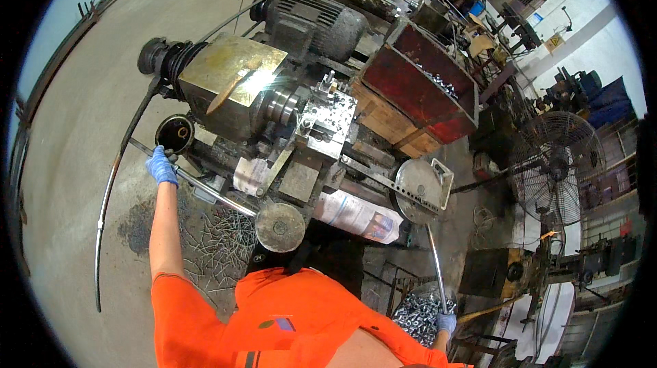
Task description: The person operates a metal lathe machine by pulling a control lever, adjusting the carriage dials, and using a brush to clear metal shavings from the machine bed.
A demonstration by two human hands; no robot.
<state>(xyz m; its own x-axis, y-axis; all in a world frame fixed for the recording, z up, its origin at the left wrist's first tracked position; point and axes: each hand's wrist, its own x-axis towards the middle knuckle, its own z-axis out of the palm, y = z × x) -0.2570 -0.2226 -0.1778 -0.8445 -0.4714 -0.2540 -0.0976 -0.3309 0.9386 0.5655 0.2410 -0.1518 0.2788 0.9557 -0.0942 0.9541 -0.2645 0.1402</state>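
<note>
Levers: L lever (215, 192) & R lever (436, 267) on a lathe-like machine (229, 67), 1 per gloved hand.
L hand (162, 166) has its fingers curled round the bar, out at the machine's left; R hand (445, 323) wraps the low end of the other lever, out right, beside a tub of small metal parts (419, 313). For control, prob. best to grip both firmly, work them w/ smooth, even pressure & keep cuffs well clear of the spindle (280, 107). Hard to see: fingertips & thumbs on both sides, esp. R, so can't tell exact finger placement. L lever's inner end goes out of sight by the round disc (280, 226); R forearm mostly cut off at lower edge; glare & clutter blur detail at the tool block (327, 122).
</note>
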